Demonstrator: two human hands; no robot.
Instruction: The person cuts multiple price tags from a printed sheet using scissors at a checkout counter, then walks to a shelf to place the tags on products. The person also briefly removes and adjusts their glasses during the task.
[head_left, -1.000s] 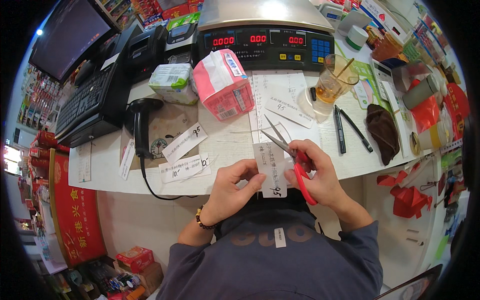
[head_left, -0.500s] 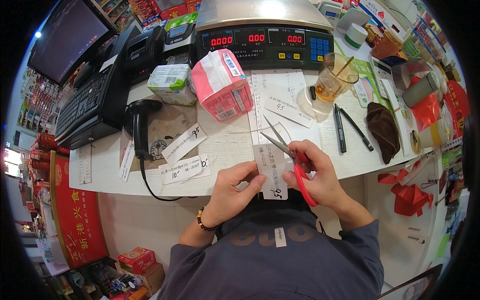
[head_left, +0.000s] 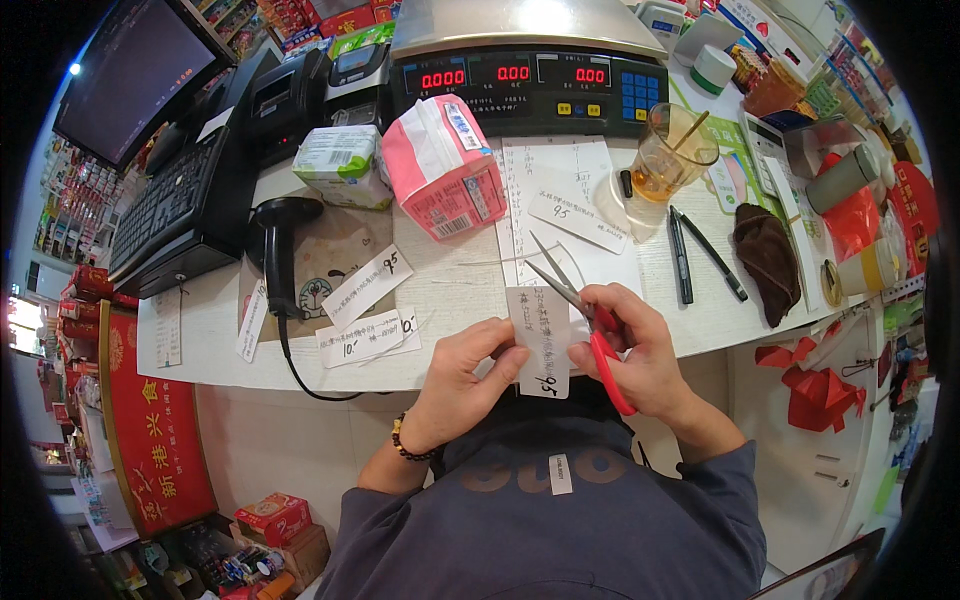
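Nearest, at the middle of the front edge of the surface (head_left: 440,272), a white handwritten label (head_left: 541,340) is held up between the 2 hands. It is pinched along its left side by the left hand (head_left: 468,375), with the thumb laid near the paper's edge and the fingers curled close. By the right hand (head_left: 640,355) the red-handled scissors (head_left: 605,368) are gripped, fingers wrapped around the handles; the thumb is brought to the label's right side, though contact cannot be told for certain. The blades are spread and pointed away from the body, and no paper is seen between them.

The step in hand is judged to be trimming of the label, with no cut under way. For any further cut, the label would need to be brought between the blades and kept flat while the handles are squeezed.

Farther in, a thin strip (head_left: 490,263) is seen by the blade tips. Toward the front left corner, other labels (head_left: 368,288) are spread beside a barcode scanner (head_left: 280,260); toward the right edge, 2 pens (head_left: 681,262) and a brown pouch (head_left: 767,262) are laid. Nearer the far edge, a pink package (head_left: 440,180) and a clear cup (head_left: 675,155) are set before a scale (head_left: 535,100).
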